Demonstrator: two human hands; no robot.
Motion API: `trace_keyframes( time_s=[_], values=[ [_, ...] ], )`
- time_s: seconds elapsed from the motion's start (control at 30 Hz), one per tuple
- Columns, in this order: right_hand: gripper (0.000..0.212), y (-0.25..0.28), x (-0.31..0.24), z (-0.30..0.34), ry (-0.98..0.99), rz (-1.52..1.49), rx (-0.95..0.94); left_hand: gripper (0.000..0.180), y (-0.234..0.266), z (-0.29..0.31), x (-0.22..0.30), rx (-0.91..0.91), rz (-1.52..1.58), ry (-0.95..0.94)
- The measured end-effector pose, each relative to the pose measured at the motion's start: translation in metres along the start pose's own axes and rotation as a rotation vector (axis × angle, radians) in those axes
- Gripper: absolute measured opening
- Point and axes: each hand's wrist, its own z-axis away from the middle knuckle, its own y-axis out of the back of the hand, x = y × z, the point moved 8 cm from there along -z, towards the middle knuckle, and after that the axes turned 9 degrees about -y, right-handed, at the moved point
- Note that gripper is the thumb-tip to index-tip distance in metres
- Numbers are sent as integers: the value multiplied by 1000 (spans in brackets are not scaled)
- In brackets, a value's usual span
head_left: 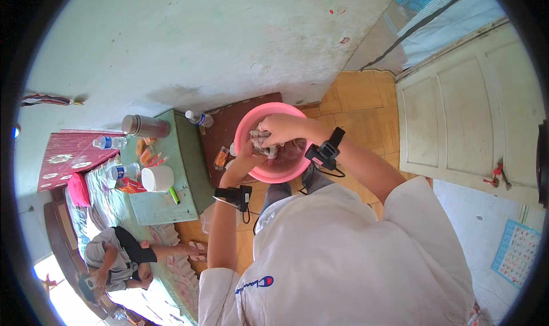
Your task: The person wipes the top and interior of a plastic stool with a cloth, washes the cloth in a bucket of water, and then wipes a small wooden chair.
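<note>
A pink basin (270, 178) stands in front of me, with murky water in its bottom. Inside it is a wet greyish cloth (261, 140), bunched up. My right hand (279, 129) reaches over from the right, its fingers closed on the upper part of the cloth. Against the cloth's lower left side is my left hand (246, 159), fingers curled round its edge and partly hidden. Black devices are strapped to both of my wrists.
Left of the basin, a low dark red surface (229, 117) holds a water bottle (199, 118) and a small orange packet (221, 158). A green cabinet (171, 183) bears bottles and a white tub (158, 178). Another person (123, 257) sits on a bed. A pale door (463, 109) stands right.
</note>
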Motion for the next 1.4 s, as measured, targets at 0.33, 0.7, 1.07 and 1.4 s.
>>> trace_keyframes(
  time_s=[0.33,0.7,1.07,1.4],
  values=[
    [42,73,-46,45,207,-87,127,32,22,-3,-59,-47,-634,-43],
    [24,127,-28,97,133,-417,134,21,57,32,59,209,-724,-224],
    [23,166,-23,149,92,-427,299,14,82,71,183,333,-687,-259],
    [29,201,-48,189,232,-484,419,10,70,87,259,359,-948,-379]
  ],
)
